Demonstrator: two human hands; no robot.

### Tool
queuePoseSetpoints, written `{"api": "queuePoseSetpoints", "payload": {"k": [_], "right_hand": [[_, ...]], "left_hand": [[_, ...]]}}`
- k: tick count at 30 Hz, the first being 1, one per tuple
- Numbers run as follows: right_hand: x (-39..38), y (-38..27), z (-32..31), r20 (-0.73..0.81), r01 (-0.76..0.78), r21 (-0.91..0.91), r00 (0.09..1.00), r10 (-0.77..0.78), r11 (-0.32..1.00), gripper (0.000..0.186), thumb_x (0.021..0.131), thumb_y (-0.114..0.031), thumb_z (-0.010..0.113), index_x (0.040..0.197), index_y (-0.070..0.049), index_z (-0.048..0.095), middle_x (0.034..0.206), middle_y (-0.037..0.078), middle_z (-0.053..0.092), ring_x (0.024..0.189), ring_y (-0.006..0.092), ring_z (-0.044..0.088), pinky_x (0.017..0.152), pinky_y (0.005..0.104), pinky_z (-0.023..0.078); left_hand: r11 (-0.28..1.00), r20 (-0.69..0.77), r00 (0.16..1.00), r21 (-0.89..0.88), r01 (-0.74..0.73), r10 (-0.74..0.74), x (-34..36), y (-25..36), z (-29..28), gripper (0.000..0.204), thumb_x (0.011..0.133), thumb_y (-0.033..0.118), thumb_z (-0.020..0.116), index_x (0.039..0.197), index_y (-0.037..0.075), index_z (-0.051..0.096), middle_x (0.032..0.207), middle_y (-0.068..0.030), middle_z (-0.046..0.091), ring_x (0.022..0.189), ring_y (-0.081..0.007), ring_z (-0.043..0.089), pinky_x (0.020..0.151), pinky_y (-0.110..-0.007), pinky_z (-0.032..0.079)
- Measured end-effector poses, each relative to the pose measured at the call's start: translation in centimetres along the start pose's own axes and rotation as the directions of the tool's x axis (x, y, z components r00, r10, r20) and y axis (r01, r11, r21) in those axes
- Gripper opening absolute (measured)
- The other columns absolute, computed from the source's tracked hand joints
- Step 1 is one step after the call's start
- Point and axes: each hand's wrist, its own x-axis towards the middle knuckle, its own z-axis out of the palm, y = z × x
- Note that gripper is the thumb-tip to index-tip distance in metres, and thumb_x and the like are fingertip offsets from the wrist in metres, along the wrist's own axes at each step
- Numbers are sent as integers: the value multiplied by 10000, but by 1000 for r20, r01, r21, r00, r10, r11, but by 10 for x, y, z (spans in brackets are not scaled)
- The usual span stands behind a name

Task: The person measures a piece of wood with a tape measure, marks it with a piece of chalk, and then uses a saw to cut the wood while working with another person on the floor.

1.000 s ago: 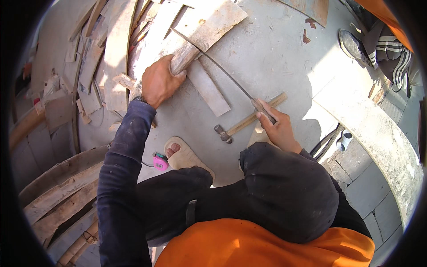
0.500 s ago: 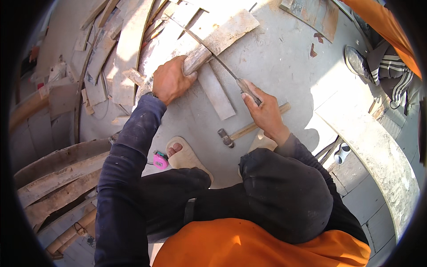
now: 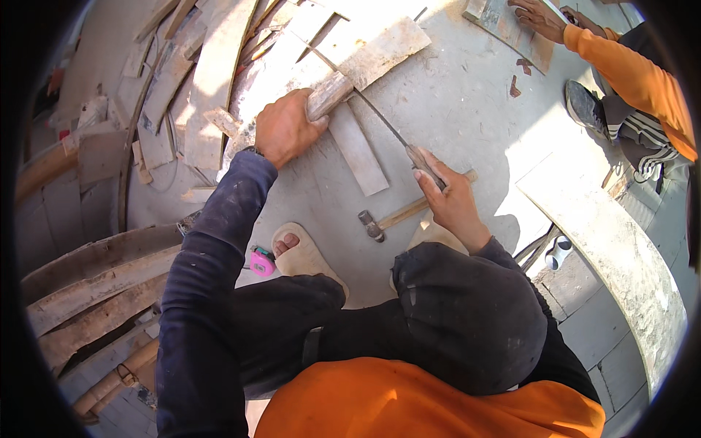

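Observation:
In my right hand [image 3: 454,198] is the wooden handle of a handsaw [image 3: 385,121], my fingers closed round it. Its thin blade, seen almost edge-on, slants away to the upper left. My left hand [image 3: 286,128] grips a short wooden block [image 3: 329,95], and the blade crosses at that block's far end. Just beyond the blade lies a flat board [image 3: 391,52]; whether block and board are one piece I cannot tell. A narrow wood strip [image 3: 359,155] lies below the block. Near my right hand, a hammer [image 3: 398,214] rests on the floor.
Loose planks [image 3: 212,95] are heaped at the upper left, more boards [image 3: 102,292] at the lower left. A pink tape measure [image 3: 262,261] sits beside my left sandal. A long curved board [image 3: 621,255] lies at right. Upper right, another person's hand [image 3: 539,20] rests on a panel [image 3: 504,29].
My right hand has drawn the saw slightly down and to the right. The other person's hands and orange sleeve have come into view at the upper right.

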Motion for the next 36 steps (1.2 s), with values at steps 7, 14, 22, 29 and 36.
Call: {"api": "queuePoseSetpoints", "payload": {"k": [7,14,22,29,36], "right_hand": [[6,0,-1,-35,43,-4,998,-43,999,466,1041,-197,684,1454,14,634,1301,292,726,1224,399,723,1026,394,547],[-39,19,-17,14,-39,9,999,39,999,477,1045,-235,674,1453,10,636,1312,294,720,1227,395,722,1046,390,539],[46,-16,5,-3,105,26,994,-105,994,489,1051,-235,666,1471,11,617,1333,294,710,1239,407,713,1063,405,534],[-42,23,-16,6,-16,76,1000,16,997,477,1049,-227,669,1456,18,628,1326,290,715,1244,383,717,1056,382,536],[20,-9,-3,71,-3,32,997,0,999,500,1053,-246,675,1459,39,614,1340,288,710,1252,371,714,1049,375,537]], "left_hand": [[998,-58,997,23,-56,58,4,2,6,598,848,360,800,1290,-32,708,1142,-269,759,1067,-426,733,963,-487,565],[999,-61,998,35,-21,23,-3,-4,5,564,868,363,791,1278,-16,707,1159,-245,764,1050,-426,744,950,-500,580],[1000,-15,1000,18,3,-3,5,9,-4,566,874,361,786,1289,-14,698,1199,-238,754,1074,-413,741,967,-495,570],[999,-67,998,34,22,-20,-6,-3,3,570,870,368,794,1289,-7,701,1189,-240,755,1076,-425,735,980,-493,565],[999,-21,999,7,35,-34,-4,0,-2,587,867,358,793,1314,-10,697,1203,-251,753,1086,-425,736,988,-495,565]]}}
